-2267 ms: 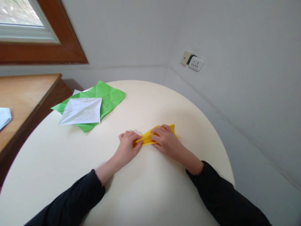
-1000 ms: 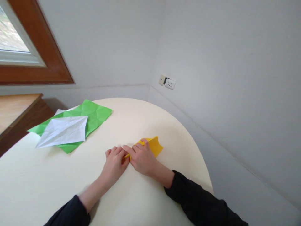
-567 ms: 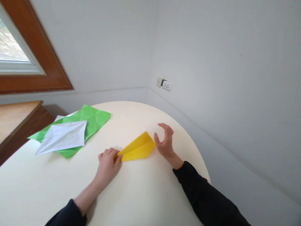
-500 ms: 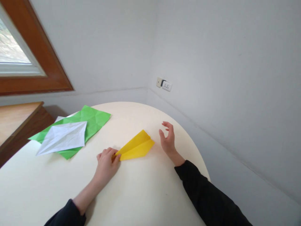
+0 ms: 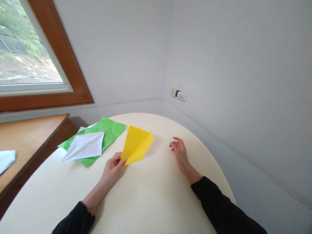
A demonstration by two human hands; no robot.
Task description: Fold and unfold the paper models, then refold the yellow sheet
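A folded yellow paper (image 5: 136, 145) is pinched at its narrow lower-left end by my left hand (image 5: 114, 168). Its wide end fans out toward the upper right, tilted up, with a crease running along it. Apart from the paper, to its right, my right hand (image 5: 179, 152) hovers near or rests on the table with nothing in it; its fingers are loosely curled and spaced. Left of the yellow paper lie a creased green sheet (image 5: 112, 128) and, on top of it, a creased white sheet (image 5: 85, 144).
The round cream table (image 5: 151, 201) stands in the corner against the walls. At the left is a wooden surface (image 5: 31, 130) with a pale blue paper (image 5: 6, 160) on it. A wall socket (image 5: 181, 96) and a wood-framed window (image 5: 80, 87) are behind.
My left hand has turned and lifted the yellow paper, so its wide end now stands higher and shows more face. My right hand's fingers have curled in slightly. The view has shifted left.
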